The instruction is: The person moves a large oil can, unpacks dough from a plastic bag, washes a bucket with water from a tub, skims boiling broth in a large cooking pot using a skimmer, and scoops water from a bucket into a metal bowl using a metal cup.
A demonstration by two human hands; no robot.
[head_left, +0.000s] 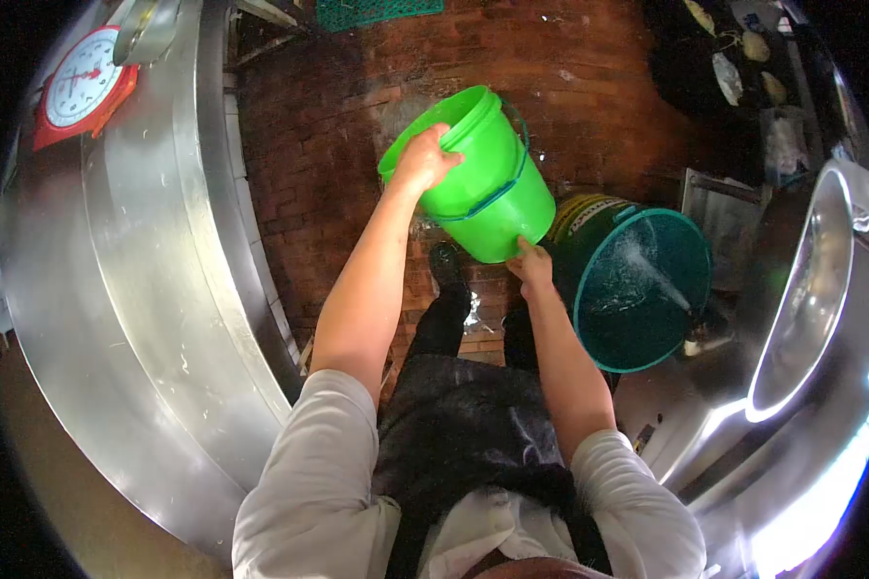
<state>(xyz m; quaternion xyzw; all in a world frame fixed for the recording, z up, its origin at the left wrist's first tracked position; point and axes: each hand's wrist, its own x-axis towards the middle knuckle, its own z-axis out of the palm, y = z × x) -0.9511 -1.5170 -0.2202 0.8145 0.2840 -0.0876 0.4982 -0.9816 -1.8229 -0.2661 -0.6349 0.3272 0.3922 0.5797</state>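
Observation:
A bright green bucket (483, 179) is held tilted over the brick floor, its mouth facing away to the upper left. My left hand (427, 159) grips its rim, thumb on the outer wall. Lower down, my right hand (531, 265) holds the bucket at its base edge. A dark green handle (497, 198) hangs across the bucket's side. The inside of the bucket is mostly hidden. Just right of my right hand stands a large dark green drum (637, 289), with a stream of water running into it.
A steel counter (135, 270) runs along the left, bearing a red dial scale (87, 82). At the right is a round steel basin (806, 299). Wet brick floor (589, 87) lies ahead, with a green mat (377, 10) at the far edge.

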